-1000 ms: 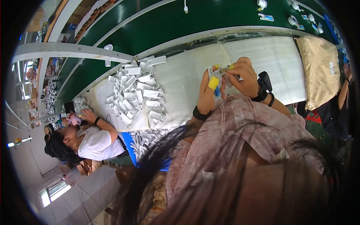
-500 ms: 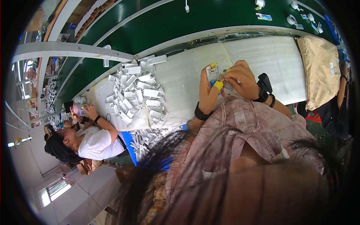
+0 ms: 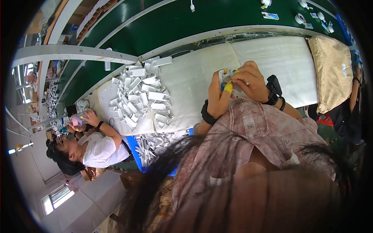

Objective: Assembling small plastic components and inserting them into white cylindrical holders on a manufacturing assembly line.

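Left hand (image 3: pixel 218 97): fingers clamped around a small pale part (image 3: pixel 227 79), with some blue showing at it; thumb wrapped in yellow. Right hand (image 3: pixel 253 83): fingers bunched together, tips clamped on the part's right side; finer detail hidden by the knuckles. Part held between both hands, over the near side of the counter (image 3: pixel 198 77), which has a pale covering. Black band on each wrist.

Left along the counter: loose pile (image 3: pixel 143 97) of white pieces, well apart from the hands. Just below it, blue bin (image 3: pixel 136 155) with more white pieces. Right end: gold bag (image 3: pixel 332 73). Beyond the counter: green belt (image 3: pixel 163 31), white cable end on it.

Far left: co-worker (image 3: pixel 105 147) in white top, pink item (image 3: pixel 79 119) in hand.
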Demonstrator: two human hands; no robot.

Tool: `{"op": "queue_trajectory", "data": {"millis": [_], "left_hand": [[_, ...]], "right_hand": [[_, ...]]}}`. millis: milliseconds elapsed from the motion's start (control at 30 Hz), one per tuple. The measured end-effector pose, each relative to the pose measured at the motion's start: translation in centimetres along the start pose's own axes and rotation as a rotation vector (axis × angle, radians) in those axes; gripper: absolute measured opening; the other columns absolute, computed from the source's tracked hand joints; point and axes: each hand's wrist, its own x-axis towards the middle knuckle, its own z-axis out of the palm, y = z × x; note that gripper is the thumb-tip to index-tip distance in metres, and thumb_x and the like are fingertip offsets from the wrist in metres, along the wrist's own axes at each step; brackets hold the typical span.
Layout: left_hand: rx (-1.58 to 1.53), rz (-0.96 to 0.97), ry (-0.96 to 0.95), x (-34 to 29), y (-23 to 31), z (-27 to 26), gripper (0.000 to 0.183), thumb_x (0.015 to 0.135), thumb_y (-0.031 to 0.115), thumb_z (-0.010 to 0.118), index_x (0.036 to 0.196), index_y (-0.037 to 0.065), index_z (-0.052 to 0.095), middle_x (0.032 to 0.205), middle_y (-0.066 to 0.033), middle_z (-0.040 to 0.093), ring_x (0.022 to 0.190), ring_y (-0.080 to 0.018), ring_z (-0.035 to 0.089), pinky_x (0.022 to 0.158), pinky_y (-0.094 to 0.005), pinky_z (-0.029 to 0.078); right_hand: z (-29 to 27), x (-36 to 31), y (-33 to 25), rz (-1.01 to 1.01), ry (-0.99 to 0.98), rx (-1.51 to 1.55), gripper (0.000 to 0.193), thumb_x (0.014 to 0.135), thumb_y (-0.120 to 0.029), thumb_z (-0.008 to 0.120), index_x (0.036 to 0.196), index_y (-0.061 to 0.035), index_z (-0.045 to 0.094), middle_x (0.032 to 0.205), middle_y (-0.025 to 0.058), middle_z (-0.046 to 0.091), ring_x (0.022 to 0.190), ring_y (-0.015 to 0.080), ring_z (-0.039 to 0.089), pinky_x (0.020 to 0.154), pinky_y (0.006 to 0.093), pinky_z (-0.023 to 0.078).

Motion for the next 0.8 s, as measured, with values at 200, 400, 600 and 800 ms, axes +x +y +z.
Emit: {"op": "queue_trajectory", "data": {"millis": [200,400,600,800], "left_hand": [[0.020,-0.005,-0.016,0.30,-0.03,0.06,0.043,0.086,0.000,0.043,0.129,-0.001,0.038,0.097,-0.0099,0.057,0.072,-0.0098,0.055,0.056,-0.0234,0.052],[0.030,-0.005,-0.025,0.22,-0.27,-0.07,0.044,0.085,0.000,0.043,0.129,-0.002,0.038,0.097,-0.0106,0.058,0.072,-0.0098,0.056,0.056,-0.0233,0.052],[0.044,-0.006,-0.008,0.16,-0.08,0.19,0.042,0.085,0.001,0.043,0.127,-0.003,0.040,0.094,-0.0096,0.059,0.070,-0.0095,0.055,0.057,-0.0232,0.051],[0.056,0.032,-0.002,0.33,-0.53,0.38,0.038,0.085,0.001,0.043,0.123,-0.004,0.043,0.088,-0.0080,0.059,0.068,-0.0084,0.054,0.058,-0.0235,0.048]], "right_hand": [[-0.18,0.06,0.08,-0.008,0.021,-0.009,0.022,0.072,-0.006,0.075,0.092,-0.0104,0.068,0.087,0.0042,0.059,0.083,0.0238,0.052,0.079,0.0349,0.040],[0.08,-0.38,0.50,-0.008,0.020,0.003,0.024,0.071,-0.006,0.076,0.093,-0.0108,0.069,0.087,0.0037,0.059,0.084,0.0243,0.051,0.078,0.0340,0.040],[0.14,-0.42,0.39,-0.006,0.025,-0.011,0.025,0.070,-0.005,0.076,0.092,-0.0112,0.068,0.087,0.0037,0.059,0.084,0.0246,0.050,0.078,0.0345,0.040],[0.17,-0.79,0.81,-0.047,0.036,-0.085,0.026,0.069,-0.005,0.077,0.092,-0.0115,0.068,0.087,0.0036,0.059,0.083,0.0246,0.051,0.079,0.0361,0.040]]}}
